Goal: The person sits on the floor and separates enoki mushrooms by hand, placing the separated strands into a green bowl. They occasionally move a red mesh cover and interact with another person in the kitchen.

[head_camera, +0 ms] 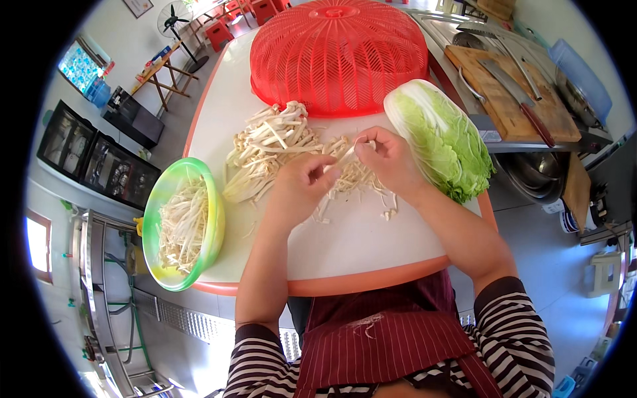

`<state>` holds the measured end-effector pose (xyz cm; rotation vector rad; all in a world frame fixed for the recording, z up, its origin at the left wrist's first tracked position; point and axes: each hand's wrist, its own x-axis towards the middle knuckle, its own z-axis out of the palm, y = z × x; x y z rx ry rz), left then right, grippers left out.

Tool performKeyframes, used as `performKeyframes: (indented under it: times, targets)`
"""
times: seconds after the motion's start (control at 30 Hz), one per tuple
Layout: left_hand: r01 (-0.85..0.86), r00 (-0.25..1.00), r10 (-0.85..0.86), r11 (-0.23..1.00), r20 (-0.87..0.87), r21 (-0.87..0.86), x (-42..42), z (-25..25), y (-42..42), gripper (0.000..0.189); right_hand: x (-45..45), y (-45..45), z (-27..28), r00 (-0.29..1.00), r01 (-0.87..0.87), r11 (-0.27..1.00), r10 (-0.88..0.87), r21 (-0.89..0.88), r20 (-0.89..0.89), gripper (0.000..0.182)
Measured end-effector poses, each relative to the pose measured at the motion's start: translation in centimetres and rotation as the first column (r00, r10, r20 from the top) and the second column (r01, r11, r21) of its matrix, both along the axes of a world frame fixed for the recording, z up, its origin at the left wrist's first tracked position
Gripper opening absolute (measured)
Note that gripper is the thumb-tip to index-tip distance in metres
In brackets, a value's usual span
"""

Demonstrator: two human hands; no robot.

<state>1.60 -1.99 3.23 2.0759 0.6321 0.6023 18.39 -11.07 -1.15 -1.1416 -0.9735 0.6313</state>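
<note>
My left hand [306,186] and my right hand [390,159] are close together above the table, both with fingers curled. A pale mushroom stem [347,157] runs between their fingertips, pinched at each end; the fingers partly cover it. Beneath my hands lies a scatter of thin mushroom pieces [356,181]. Behind my left hand is a heap of whole long-stemmed mushrooms [273,134]. A green and yellow plastic basin [217,219] at the table's left edge holds shredded mushroom [184,224]. Beside my right forearm rests a napa cabbage [443,144].
A red mesh food cover [338,59] stands at the back of the white table [368,244]. On the right-hand counter, a cleaver [512,89] lies on a wooden cutting board [532,119]. Steel bowls [532,169] sit below. A glass-doored cabinet [94,154] stands left.
</note>
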Motion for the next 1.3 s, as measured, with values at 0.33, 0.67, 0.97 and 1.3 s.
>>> performKeyframes:
  times: [0.33, 0.67, 0.97, 1.3]
  targets:
    - [0.065, 0.994, -0.015, 0.884, 0.111, -0.463, 0.6, -2.7, 1.4, 0.011, -0.9, 0.0, 0.6, 0.975, -0.097, 0.995, 0.096, 0.004, -0.199, 0.013]
    - [-0.002, 0.846, 0.258, 0.877, 0.466, -0.481, 1.2, -2.9, 1.6, 0.006, -1.4, 0.3, 0.0, 0.917, -0.398, 0.837, 0.37, -0.376, -0.149, 0.022]
    - [-0.127, 0.933, 0.104, 0.991, 0.344, 0.044, 0.8, -3.1, 0.8, 0.014, -1.4, 0.3, 0.1, 0.929, -0.365, 0.829, 0.356, -0.423, -0.104, 0.023]
    - [-0.147, 0.926, 0.076, 0.975, 0.37, 0.167, 1.1, -2.7, 0.1, 0.012, -1.1, 0.7, -1.1, 0.948, -0.309, 0.87, 0.313, -0.385, -0.054, 0.022]
